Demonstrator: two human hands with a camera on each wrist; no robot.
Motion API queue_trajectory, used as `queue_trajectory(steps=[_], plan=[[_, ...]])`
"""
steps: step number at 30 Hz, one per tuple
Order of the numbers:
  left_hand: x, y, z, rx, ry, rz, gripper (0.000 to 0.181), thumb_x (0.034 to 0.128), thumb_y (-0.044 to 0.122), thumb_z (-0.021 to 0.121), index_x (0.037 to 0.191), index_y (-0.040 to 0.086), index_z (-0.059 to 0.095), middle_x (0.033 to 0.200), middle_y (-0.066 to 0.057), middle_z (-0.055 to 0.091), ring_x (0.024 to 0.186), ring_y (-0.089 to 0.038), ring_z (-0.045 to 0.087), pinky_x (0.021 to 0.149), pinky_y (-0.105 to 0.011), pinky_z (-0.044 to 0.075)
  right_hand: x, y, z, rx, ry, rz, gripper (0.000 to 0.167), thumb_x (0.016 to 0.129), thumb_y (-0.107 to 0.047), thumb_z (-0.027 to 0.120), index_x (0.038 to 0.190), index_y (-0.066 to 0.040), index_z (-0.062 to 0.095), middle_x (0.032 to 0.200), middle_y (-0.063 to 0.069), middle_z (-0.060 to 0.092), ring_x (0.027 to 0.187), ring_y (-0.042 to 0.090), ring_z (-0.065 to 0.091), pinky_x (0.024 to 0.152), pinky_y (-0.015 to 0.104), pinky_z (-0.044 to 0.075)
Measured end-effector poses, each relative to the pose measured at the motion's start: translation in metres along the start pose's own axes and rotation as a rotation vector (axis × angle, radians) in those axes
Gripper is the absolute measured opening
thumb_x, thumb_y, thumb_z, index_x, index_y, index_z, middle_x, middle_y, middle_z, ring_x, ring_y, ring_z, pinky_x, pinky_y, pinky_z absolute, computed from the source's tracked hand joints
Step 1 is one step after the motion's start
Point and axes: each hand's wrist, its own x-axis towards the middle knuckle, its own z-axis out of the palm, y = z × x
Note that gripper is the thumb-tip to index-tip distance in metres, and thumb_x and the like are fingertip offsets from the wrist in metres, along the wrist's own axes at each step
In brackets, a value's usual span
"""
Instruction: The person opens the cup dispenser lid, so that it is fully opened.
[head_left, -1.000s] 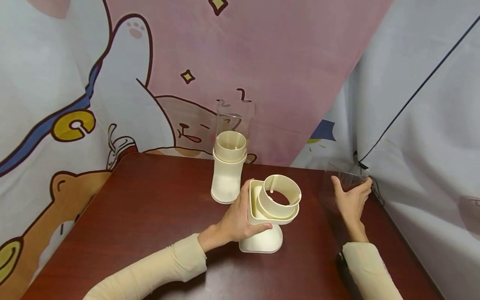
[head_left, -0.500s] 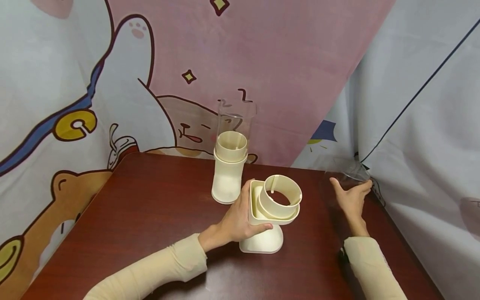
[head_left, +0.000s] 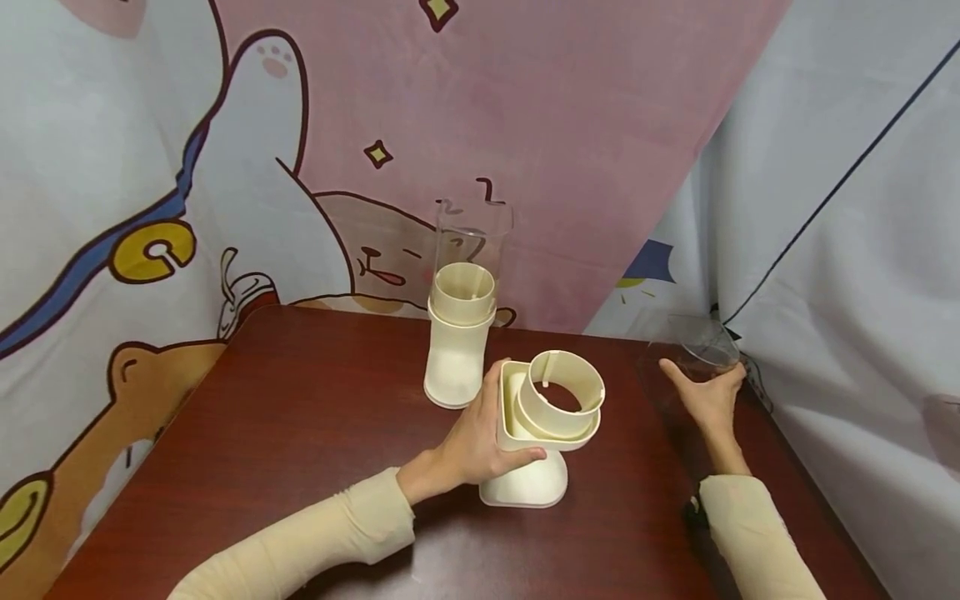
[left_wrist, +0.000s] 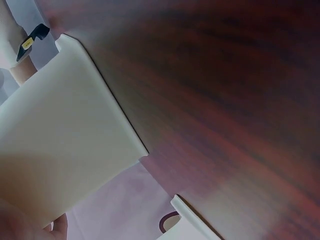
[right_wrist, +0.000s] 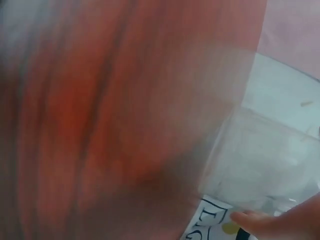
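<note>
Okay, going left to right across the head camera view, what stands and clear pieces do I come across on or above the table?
Far cream stand, near cream stand gripped by the left hand, clear piece held by the right hand.

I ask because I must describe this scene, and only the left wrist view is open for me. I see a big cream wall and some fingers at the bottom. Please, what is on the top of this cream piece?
Observer: The head view shows a round, open collar on top of the cream piece.
Operator: Thank you. Please, what does the right hand hold? My view does not show this.
Observer: It holds a clear container, at the right side of the table.
Operator: And the second pale edge, low in my view?
Observer: Most likely the base of the other cream stand; in the head view a clear tube rises from its top.
</note>
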Motion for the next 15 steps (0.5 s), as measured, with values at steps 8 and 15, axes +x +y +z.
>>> queue_trajectory(steps=[8, 15], plan=[[0.001, 0.000, 0.000, -0.009, 0.007, -0.001, 0.122, 0.0655, 0.040, 0.090, 0.153, 0.008, 0.012, 0.139, -0.007, 0.047, 0.118, -0.019, 0.054, 0.102, -0.035, 0.046, -0.012, -0.012, -0.021, -0.035, 0.011, 0.059, 0.118, 0.081, -0.064, 0.069, 0.158, -0.018, -0.008, 0.162, 0.017, 0.000, 0.151, 0.039, 0.010, 0.121, 0.055, 0.018], [-0.001, 0.000, 0.002, 0.020, 0.009, 0.008, 0.121, 0.0660, 0.041, 0.089, 0.152, 0.005, 0.013, 0.138, -0.008, 0.047, 0.118, -0.019, 0.054, 0.103, -0.036, 0.046, -0.033, -0.040, -0.029, 0.039, 0.128, -0.048, 0.104, 0.084, -0.054, 0.071, 0.158, -0.023, 0.005, 0.162, 0.006, 0.008, 0.151, 0.031, 0.016, 0.123, 0.046, 0.016]])
